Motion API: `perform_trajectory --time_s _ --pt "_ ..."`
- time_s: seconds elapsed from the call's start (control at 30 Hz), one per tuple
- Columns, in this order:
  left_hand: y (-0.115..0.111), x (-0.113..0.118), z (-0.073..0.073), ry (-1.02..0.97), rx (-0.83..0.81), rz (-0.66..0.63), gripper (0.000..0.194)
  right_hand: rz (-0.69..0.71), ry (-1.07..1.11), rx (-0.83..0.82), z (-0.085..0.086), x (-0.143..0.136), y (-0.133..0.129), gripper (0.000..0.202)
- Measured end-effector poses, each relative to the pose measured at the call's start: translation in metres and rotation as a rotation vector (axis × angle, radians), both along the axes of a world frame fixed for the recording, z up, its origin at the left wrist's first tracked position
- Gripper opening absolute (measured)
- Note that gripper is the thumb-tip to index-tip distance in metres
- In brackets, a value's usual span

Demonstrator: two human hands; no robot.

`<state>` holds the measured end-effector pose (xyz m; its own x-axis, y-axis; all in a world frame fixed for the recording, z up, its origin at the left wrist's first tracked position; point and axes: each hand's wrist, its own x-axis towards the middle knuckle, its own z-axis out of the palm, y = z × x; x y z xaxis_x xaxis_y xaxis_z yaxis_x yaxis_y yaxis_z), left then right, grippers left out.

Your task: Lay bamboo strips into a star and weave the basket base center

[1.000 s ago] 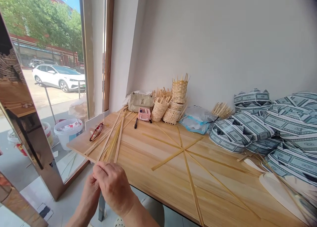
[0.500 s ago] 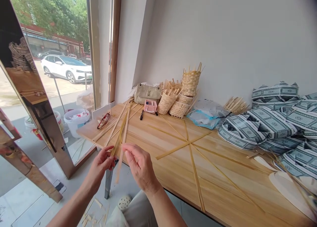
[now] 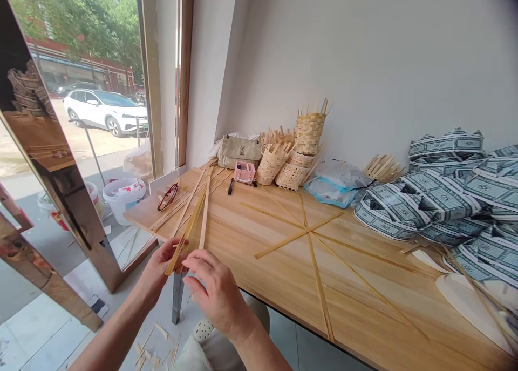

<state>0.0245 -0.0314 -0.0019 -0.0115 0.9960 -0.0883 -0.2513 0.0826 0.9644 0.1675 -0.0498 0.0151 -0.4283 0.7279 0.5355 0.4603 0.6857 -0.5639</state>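
Note:
My left hand point(image 3: 164, 260) is closed around a bundle of thin yellow-brown bamboo strips point(image 3: 193, 217). The strips run away from me over the table's near left corner, and their near ends poke out below my fingers. Just right of it is my right hand point(image 3: 216, 290), its thumb and fingers apart and curved toward the bundle; I see nothing held in it. A paler bamboo strip point(image 3: 205, 215) lies beyond my right fingers. On the table to the right, several bamboo strips point(image 3: 283, 242) lie crossed in a star shape.
Woven baskets point(image 3: 309, 133), a beige handbag point(image 3: 238, 151) and a pink box point(image 3: 244, 171) stand along the wooden table's point(image 3: 376, 317) back. Red glasses point(image 3: 167, 197) lie at left. Patterned grey-white bundles point(image 3: 441, 193) fill the right side. White buckets point(image 3: 124, 201) stand on the floor.
My right hand has moved down and left, its fingers spreading off the paler strip. The yellow-brown strips, bowed before, now lie straighter and together in my left hand.

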Motion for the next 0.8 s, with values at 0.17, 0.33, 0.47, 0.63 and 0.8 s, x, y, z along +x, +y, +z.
perform_trajectory --time_s 0.17,0.33,0.47,0.63,0.8 --pt "0.001 0.000 0.001 0.018 0.011 -0.055 0.038 -0.202 -0.157 -0.119 -0.017 0.005 -0.006 0.032" --pt "0.003 0.001 -0.005 0.035 0.032 -0.058 0.041 -0.215 -0.146 0.083 -0.025 0.004 -0.005 0.029" --pt "0.001 0.003 -0.008 0.092 0.075 -0.077 0.040 -0.280 0.074 0.234 -0.011 0.019 -0.005 0.029" --pt "-0.003 0.006 -0.011 0.161 0.106 -0.032 0.042 -0.348 0.103 0.376 0.004 0.033 -0.005 0.026" --pt "0.001 0.008 -0.020 0.239 0.148 0.027 0.045 -0.355 -0.063 0.472 -0.003 0.018 -0.007 0.026"
